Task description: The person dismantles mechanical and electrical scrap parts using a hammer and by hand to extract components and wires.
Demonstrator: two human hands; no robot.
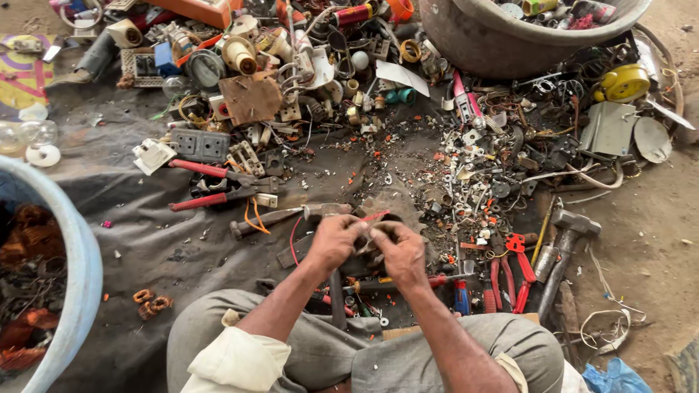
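My left hand [333,241] and my right hand [399,251] meet over a dark cloth [145,240], fingers pinched together on a small part with a thin red wire [294,240] trailing left and down from it. The part itself is mostly hidden by my fingers. A hammer [291,216] lies just beyond my left hand. Under my hands sit a flat metal block and a dark tool handle [338,298]. My knees in grey trousers frame the bottom of the view.
A heap of scrap electrical parts [306,87] covers the far side. Red-handled cutters [211,185] lie left, red pliers [510,273] and a hammer [564,244] right. A blue tub [76,291] with copper coils stands left, a grey basin [495,44] at top right.
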